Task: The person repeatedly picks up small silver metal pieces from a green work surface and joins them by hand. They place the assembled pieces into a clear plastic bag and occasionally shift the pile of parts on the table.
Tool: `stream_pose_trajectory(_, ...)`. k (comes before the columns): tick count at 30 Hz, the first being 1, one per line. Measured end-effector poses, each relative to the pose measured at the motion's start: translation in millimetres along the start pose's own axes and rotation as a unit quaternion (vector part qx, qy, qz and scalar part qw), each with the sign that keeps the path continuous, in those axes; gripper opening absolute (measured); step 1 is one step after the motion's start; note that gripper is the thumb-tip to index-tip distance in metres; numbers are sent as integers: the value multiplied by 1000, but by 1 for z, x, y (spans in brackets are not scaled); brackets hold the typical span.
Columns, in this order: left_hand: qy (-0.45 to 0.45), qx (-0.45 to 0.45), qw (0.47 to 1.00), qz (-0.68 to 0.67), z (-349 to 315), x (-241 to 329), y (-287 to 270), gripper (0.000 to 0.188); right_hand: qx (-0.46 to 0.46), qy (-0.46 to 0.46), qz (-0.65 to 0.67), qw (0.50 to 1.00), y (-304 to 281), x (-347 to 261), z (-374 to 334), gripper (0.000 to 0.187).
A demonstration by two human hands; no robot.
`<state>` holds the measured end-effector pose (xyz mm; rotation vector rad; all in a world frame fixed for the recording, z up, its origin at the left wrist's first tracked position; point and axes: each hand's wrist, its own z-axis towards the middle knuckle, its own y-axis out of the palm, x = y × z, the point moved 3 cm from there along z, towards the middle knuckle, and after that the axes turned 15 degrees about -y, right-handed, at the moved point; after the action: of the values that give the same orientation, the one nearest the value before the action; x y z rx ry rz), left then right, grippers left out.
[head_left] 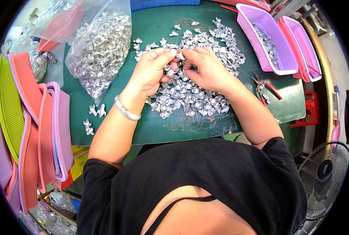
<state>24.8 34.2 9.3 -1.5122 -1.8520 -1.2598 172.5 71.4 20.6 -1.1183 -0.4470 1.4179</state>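
Observation:
Over a heap of small silvery metal castings (194,100) on the green table, my two hands meet. My left hand (154,70), with a pale bangle on its wrist, pinches one small metal casting (179,56) between thumb and finger. More castings show inside its curled fingers. Close beside it, my right hand (208,68) is closed, its index finger touching or nearly touching that same casting. Whether the right fingers hold a piece of their own is hidden.
A clear plastic bag (104,51) full of castings stands at left. A purple basket (266,43) holding castings sits at the right back, near red-handled pliers (262,86). Stacked baskets (37,129) line the left side. A fan (324,172) stands at lower right.

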Motion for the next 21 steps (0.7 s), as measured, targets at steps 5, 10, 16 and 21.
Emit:
stream_pose_trajectory(5,-13,-5,998,-66,2,2,-6,16,22,48,97,994,-7,6,1,44)
stream_pose_trajectory(10,17,-80,977,-197,5,5,-12,17,89,115,212,966,-16,9,-1,45)
stream_pose_trajectory(16,29,2,999,-42,1,4,-3,17,165,143,294,931,-20,11,0,41)
stream_pose_trajectory(21,-16,-24,999,42,-4,-1,7,17,198,99,299,928,-18,6,1,39)
